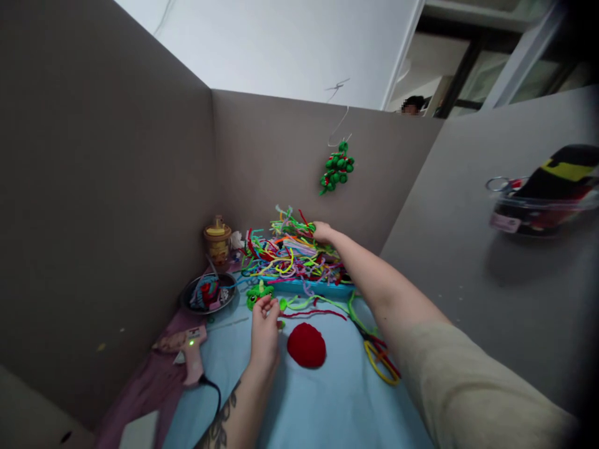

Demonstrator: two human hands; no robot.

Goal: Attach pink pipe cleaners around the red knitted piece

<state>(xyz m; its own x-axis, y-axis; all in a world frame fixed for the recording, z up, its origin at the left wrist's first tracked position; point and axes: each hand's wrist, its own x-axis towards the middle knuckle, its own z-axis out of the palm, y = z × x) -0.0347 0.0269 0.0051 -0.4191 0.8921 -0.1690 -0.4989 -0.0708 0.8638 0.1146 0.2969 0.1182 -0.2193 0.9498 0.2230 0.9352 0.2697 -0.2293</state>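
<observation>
My right hand [322, 232] reaches into a heap of colourful pipe cleaners [285, 252] piled in a blue tray [322, 288] at the back of the table; its fingers curl into the strands, and what they grip is hidden. My left hand [264, 330] rests on the light-blue cloth [322, 405], fingers pinched on a small green pipe-cleaner piece [282, 304] beside a green fuzzy figure [258, 292]. A red fuzzy dome [306, 345] lies just right of my left hand.
A pink glue gun [191, 355] with its light on lies at the left, near a metal bowl [208, 293] and a yellow jar [218, 243]. Scissors [380, 358] lie at the right. A green ornament [337, 167] hangs on the cardboard wall. A box [543, 199] sits at the right.
</observation>
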